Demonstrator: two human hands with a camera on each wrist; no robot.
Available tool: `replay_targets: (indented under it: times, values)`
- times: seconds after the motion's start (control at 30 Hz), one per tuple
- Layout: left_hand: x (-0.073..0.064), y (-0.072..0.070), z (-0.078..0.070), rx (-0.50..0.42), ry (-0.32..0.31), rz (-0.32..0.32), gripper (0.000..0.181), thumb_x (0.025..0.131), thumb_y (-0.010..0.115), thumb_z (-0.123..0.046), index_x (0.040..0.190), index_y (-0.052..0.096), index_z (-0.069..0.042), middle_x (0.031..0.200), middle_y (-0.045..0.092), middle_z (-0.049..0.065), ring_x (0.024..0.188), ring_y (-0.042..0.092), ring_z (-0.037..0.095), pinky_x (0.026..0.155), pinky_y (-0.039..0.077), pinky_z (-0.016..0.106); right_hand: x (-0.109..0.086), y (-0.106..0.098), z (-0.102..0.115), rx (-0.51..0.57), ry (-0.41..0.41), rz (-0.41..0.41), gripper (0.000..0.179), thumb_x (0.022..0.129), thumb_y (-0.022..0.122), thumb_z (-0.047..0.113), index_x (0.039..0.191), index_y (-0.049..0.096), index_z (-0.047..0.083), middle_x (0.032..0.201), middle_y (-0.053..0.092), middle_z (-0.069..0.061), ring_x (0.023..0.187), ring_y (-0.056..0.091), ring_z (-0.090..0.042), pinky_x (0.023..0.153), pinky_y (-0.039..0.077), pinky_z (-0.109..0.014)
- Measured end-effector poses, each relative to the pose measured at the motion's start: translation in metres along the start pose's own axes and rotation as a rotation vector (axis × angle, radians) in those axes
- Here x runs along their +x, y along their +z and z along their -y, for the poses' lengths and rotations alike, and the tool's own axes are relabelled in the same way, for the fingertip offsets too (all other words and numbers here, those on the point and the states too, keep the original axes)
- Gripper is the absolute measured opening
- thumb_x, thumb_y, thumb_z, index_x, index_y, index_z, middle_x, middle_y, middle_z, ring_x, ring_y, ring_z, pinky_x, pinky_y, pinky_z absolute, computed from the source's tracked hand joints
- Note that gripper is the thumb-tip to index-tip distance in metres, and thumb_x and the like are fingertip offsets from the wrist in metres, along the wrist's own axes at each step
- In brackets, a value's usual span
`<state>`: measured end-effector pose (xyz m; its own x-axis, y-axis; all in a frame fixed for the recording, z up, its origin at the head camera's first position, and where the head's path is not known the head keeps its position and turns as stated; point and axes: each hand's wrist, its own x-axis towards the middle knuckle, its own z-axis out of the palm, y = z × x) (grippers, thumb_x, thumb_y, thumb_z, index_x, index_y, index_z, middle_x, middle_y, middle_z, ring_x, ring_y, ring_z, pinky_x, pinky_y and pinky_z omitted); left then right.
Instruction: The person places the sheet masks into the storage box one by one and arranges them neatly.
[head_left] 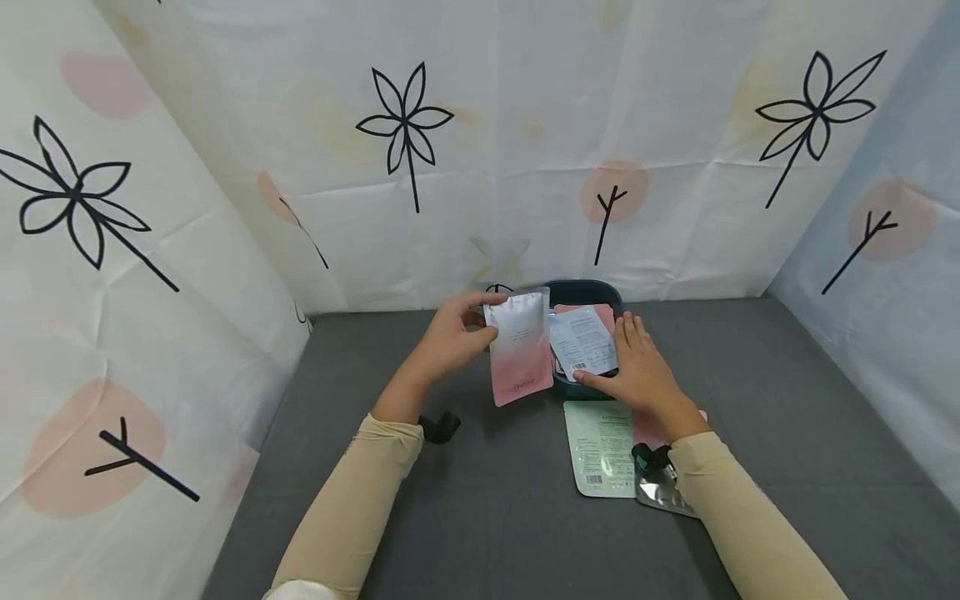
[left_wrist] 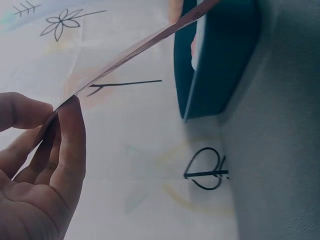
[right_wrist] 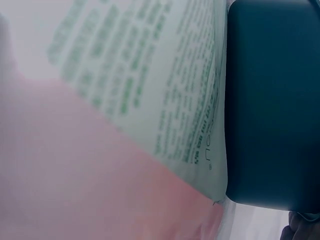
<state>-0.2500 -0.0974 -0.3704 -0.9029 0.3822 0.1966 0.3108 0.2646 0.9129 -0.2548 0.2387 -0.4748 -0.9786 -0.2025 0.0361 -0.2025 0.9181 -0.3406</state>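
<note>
A white-to-pink flat sachet [head_left: 521,350] hangs upright from my left hand [head_left: 453,333], which pinches its upper left edge between thumb and fingers. The left wrist view catches that sachet [left_wrist: 130,52] nearly edge-on. Just right of it stands a dark teal bin [head_left: 583,290] holding a pale printed sachet [head_left: 583,342] and pink ones beneath. My right hand [head_left: 637,367] lies along the bin's right side with fingers extended, its thumb reaching over the pale sachet's lower edge.
In front of the bin lie a light green printed sachet [head_left: 600,450], a pink sachet [head_left: 647,428] partly under my right wrist, and a silver sachet [head_left: 663,493]. A patterned cloth wall [head_left: 495,233] rises behind the grey table [head_left: 495,517].
</note>
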Motion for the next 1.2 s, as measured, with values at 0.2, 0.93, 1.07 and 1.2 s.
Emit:
replay_targets:
  times: [0.2,0.93,1.07,1.2]
  values:
    - [0.018,-0.001,-0.012,-0.037,0.025,0.007,0.045,0.099,0.061,-0.001,0.143,0.066,-0.01,0.144,0.06,0.007,0.1,0.068,0.029,0.076,0.064,0.038,-0.001,0.0,-0.001,-0.004,0.002,0.002,0.133,0.088,0.062,0.081,0.166,0.003,-0.009,0.176,-0.003,-0.028,0.164,-0.001,-0.048,0.131,0.009,-0.065]
    - [0.044,0.03,0.028,-0.006,0.046,-0.029,0.046,0.096,0.059,0.005,0.142,0.064,0.0,0.129,0.064,0.021,0.09,0.066,0.026,0.068,0.058,0.029,0.0,-0.001,0.002,-0.013,0.013,0.013,0.134,0.087,0.06,0.083,0.166,0.004,-0.009,0.176,-0.002,-0.029,0.164,0.0,-0.048,0.131,0.009,-0.065]
    - [0.047,0.033,0.031,0.027,0.031,-0.023,0.048,0.097,0.061,0.003,0.145,0.062,0.0,0.134,0.062,0.02,0.098,0.069,0.03,0.073,0.057,0.029,0.001,-0.001,0.001,-0.008,0.013,0.01,0.134,0.087,0.061,0.083,0.166,0.003,-0.009,0.176,-0.002,-0.028,0.164,-0.001,-0.047,0.131,0.01,-0.065]
    - [0.049,0.039,0.034,0.049,0.011,-0.005,0.05,0.097,0.061,0.001,0.147,0.06,-0.002,0.143,0.059,0.019,0.108,0.069,0.034,0.076,0.055,0.031,0.001,0.0,0.0,-0.001,0.006,0.003,0.134,0.087,0.062,0.082,0.166,0.005,-0.009,0.177,-0.001,-0.028,0.165,-0.001,-0.047,0.131,0.01,-0.065]
